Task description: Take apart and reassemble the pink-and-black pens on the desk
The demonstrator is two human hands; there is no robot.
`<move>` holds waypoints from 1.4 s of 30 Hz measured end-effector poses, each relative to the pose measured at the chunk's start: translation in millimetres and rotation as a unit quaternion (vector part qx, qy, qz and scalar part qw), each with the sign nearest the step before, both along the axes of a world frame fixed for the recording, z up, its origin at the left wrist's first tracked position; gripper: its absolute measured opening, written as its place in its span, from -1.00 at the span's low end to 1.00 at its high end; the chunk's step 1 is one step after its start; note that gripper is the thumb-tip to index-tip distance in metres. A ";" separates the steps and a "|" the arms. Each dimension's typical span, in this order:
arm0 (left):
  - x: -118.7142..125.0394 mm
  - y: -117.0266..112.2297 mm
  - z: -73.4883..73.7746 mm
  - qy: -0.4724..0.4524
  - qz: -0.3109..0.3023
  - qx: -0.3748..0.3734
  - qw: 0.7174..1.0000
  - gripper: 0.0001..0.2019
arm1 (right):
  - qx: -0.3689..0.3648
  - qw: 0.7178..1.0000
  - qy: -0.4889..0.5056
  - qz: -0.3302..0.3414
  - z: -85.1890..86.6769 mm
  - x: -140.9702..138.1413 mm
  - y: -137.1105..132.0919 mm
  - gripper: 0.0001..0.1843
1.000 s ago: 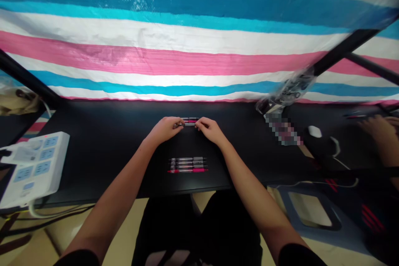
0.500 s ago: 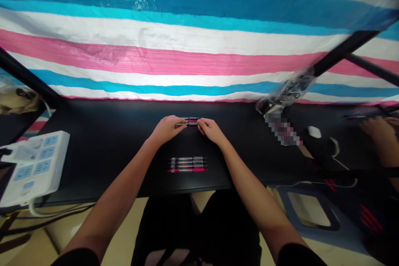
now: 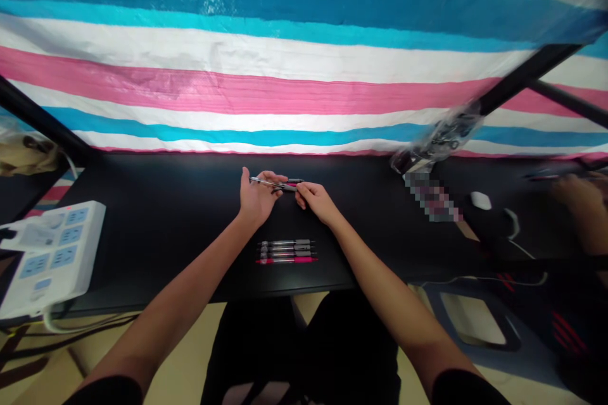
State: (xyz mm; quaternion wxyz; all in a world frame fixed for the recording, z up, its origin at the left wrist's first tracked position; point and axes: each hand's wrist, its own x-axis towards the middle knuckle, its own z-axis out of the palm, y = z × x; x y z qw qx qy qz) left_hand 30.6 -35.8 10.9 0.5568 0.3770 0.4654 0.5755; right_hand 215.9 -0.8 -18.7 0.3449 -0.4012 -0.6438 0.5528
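My right hand (image 3: 317,200) pinches a clear-barrelled pen (image 3: 265,182) by its grey end, and the pen slants leftward over my other palm. My left hand (image 3: 255,204) is turned palm up, thumb raised and fingers apart, not closed round the pen. Just behind, a black-and-grey pen (image 3: 295,180) and a bit of pink pen show between the hands, partly covered by fingers. Nearer the table edge, several pens lie side by side: black-and-grey pens (image 3: 287,243) with a pink pen (image 3: 304,259) in front.
A white power strip (image 3: 78,253) stands at the left on the black table (image 3: 156,215). At the right are a plastic-wrapped item (image 3: 439,139), a white mouse (image 3: 481,200) and another person's hand (image 3: 574,199). A striped sheet (image 3: 304,95) hangs behind.
My left hand has let go of the pen, turned palm up and spread its fingers. The pen, in my right hand, now tilts with its left end raised.
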 end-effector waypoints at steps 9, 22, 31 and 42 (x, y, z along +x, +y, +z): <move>-13.7 0.1 -1.2 -0.191 0.057 0.016 0.980 -0.42 | 0.040 0.995 -0.070 0.067 6.6 -7.4 -10.0 -0.50; -21.1 1.3 4.5 -0.273 0.079 0.066 0.957 -0.39 | 0.123 0.973 -0.193 -0.027 1.4 26.3 12.6 -0.67; -18.5 -1.4 15.9 -0.434 0.094 0.012 0.896 -0.44 | 0.105 0.971 -0.216 -0.010 5.6 28.6 12.7 -0.68; -23.4 -0.8 19.8 -0.372 0.097 0.044 0.922 -0.41 | 0.102 0.970 -0.219 0.010 7.5 29.3 12.7 -0.66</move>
